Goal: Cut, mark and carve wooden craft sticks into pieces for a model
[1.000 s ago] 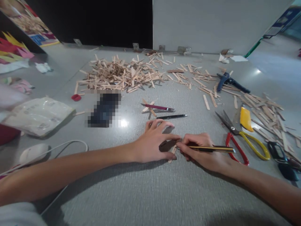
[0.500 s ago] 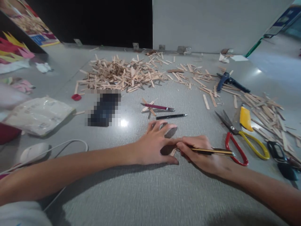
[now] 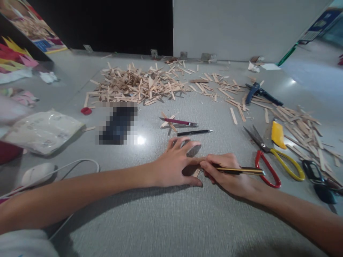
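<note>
My right hand (image 3: 225, 171) grips a black and yellow striped pencil (image 3: 245, 171), its rear end pointing right and its tip hidden by my fingers. Fingers spread, my left hand (image 3: 175, 164) rests on the table. A small wooden stick piece (image 3: 197, 173) lies between its thumb and index finger, at the right hand's fingertips; its ends are partly covered. Just beyond the hands are a black pen (image 3: 194, 132) and a dark red craft knife or pen (image 3: 180, 122) lying across a few crossed wooden sticks (image 3: 171, 125).
A heap of wooden sticks (image 3: 139, 85) lies at the back, with more sticks (image 3: 308, 132) at the right. Scissors (image 3: 264, 148), a yellow-handled cutter (image 3: 278, 135) and a blue tool (image 3: 253, 93) are at the right. A blurred-out dark object (image 3: 119, 125), plastic bag (image 3: 44, 130) and white mouse (image 3: 39, 173) are left.
The view has shifted very slightly. Both hands stay in place, with the pencil still in my right hand.
</note>
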Demonstrator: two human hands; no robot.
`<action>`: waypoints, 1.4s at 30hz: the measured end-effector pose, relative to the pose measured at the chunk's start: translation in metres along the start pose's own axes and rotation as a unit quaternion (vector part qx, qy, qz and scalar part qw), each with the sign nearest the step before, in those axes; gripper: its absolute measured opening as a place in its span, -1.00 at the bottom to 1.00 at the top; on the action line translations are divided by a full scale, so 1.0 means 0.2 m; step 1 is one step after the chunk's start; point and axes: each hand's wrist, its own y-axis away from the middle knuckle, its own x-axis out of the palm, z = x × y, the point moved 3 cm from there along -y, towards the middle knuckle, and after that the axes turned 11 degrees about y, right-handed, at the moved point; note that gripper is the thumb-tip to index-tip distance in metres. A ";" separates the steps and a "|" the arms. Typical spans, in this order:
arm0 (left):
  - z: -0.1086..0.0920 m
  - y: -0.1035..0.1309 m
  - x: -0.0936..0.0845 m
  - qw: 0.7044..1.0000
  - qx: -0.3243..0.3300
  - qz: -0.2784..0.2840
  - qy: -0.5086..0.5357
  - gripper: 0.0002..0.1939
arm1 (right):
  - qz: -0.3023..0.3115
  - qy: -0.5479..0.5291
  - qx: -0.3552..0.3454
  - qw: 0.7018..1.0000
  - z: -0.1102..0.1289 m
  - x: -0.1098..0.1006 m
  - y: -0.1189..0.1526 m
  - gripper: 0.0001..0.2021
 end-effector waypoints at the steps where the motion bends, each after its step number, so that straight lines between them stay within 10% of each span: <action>1: 0.00 0.00 0.00 1.000 0.002 -0.001 -0.001 -0.34 | -0.005 0.008 -0.006 1.000 0.00 0.00 0.00 -0.55; 42: -0.01 0.02 0.00 1.000 -0.005 0.011 -0.016 -0.35 | -0.027 0.058 -0.098 0.993 -0.02 0.01 0.02 -0.62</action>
